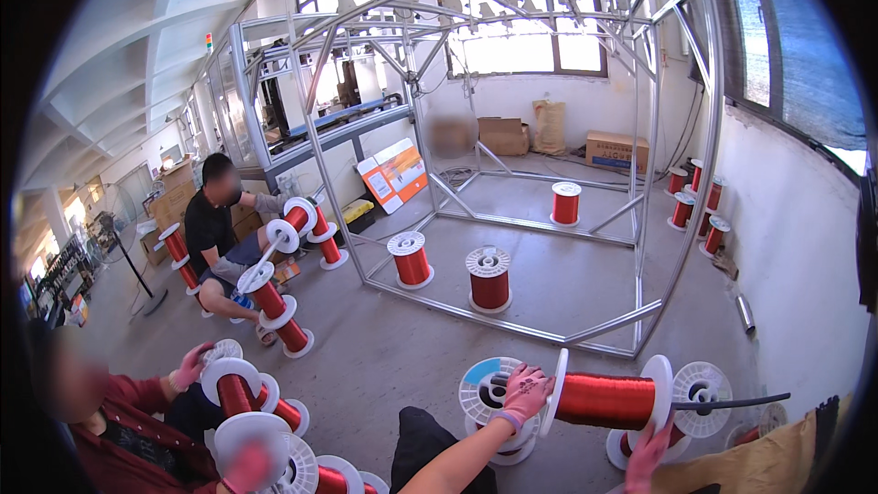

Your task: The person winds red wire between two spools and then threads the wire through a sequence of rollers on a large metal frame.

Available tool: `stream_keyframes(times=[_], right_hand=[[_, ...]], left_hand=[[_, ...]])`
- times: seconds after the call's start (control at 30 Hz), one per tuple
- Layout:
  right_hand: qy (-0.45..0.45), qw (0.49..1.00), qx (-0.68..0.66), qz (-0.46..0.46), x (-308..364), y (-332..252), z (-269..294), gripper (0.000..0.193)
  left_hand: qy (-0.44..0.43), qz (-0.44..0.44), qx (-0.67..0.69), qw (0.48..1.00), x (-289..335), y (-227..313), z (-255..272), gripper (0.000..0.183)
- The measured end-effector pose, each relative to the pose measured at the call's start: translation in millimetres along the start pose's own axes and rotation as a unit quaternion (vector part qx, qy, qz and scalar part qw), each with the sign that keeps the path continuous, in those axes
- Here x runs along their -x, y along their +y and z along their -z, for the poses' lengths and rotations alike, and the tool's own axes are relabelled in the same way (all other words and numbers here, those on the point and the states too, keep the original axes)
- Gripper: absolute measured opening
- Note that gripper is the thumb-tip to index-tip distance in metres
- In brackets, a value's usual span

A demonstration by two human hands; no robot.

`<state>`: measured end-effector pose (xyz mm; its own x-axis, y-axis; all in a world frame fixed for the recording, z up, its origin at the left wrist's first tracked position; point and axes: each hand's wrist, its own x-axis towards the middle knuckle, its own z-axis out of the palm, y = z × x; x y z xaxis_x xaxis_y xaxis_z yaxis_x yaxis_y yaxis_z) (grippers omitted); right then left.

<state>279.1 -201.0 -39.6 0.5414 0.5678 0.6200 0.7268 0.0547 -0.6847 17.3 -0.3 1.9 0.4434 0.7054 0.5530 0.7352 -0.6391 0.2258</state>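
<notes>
A large spool of red wire (605,400) with white flanges lies on its side in front of me. A black rod (745,402) runs through it and sticks out on the right. My left hand (527,393), in a pink glove, is closed around the rod's left end, beside the left flange. My right hand (647,456), gloved in pink too, grips the lower edge of the right flange; part of it is hidden. Below my left hand stands a white-flanged spool (487,386) with a blue patch. Another spool (702,393) is behind the rod on the right.
A metal frame (512,320) stands ahead, with upright red spools (489,280) inside it. To the left, one person (215,229) sits among stacked spools; nearer, a person in a dark red sleeve (137,421) handles others. More spools (683,208) stand by the right wall.
</notes>
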Motion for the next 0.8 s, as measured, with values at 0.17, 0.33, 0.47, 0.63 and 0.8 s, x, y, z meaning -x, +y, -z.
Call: stream_keyframes(times=[0.17,0.33,0.47,0.63,0.8], right_hand=[[-0.091,0.979,0.080,-0.166,72.2,59.4,19.5,0.050],[0.008,0.985,-0.161,-0.064,-80.2,-16.7,13.7,0.051],[-0.044,0.994,0.010,-0.096,-37.6,-45.3,2.2,0.051],[-0.096,0.962,0.099,-0.236,71.2,6.8,20.7,0.049],[0.023,0.979,-0.168,-0.111,-64.9,-23.9,19.6,0.053]], left_hand=[[0.011,-0.009,0.003,1.000,1.7,0.9,-1.4,0.037],[-0.045,0.004,-0.014,0.999,-1.8,2.2,5.6,0.025],[-0.078,0.016,-0.032,0.996,-2.6,5.4,12.0,0.025],[-0.066,0.022,-0.013,0.997,-4.9,4.4,7.3,0.022],[-0.012,0.007,0.030,0.999,-2.8,1.4,2.2,0.037]])
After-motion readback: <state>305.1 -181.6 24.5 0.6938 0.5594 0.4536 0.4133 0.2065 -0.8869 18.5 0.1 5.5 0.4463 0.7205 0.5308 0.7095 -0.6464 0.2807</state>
